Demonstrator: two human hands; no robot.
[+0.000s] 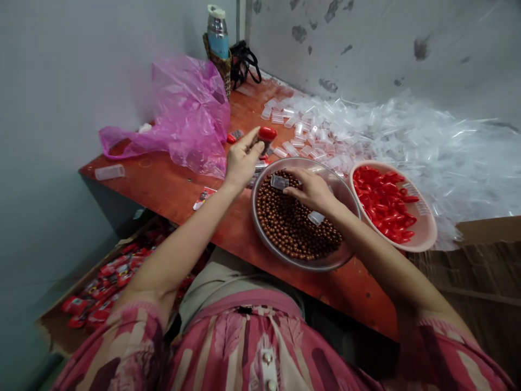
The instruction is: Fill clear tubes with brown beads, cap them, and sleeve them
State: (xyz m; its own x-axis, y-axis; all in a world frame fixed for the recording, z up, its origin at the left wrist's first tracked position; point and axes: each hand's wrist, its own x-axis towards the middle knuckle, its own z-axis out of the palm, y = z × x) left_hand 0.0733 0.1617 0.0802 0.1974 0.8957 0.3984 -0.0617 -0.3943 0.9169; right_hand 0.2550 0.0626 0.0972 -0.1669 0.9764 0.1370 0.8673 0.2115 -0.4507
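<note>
My left hand (243,162) is raised beyond the bowl's left rim, its thumb and fingers closed on a small container with a red cap (267,133); its lower part looks dark. Over the steel-coloured bowl (261,239), my right hand (312,190) pinches a small clear plastic cup (279,182) that lies at the surface of the brown beads (285,228). Another clear cup (316,218) rests among the beads under my right wrist. Part of the bowl is hidden by my right forearm.
A pink basket (427,233) of red caps (385,201) stands right of the bowl. Clear cups (321,130) heap up behind. At left are a pink plastic bag (191,108), a flask (218,35) and a loose cup (109,172). A carton of red packets (109,282) sits below.
</note>
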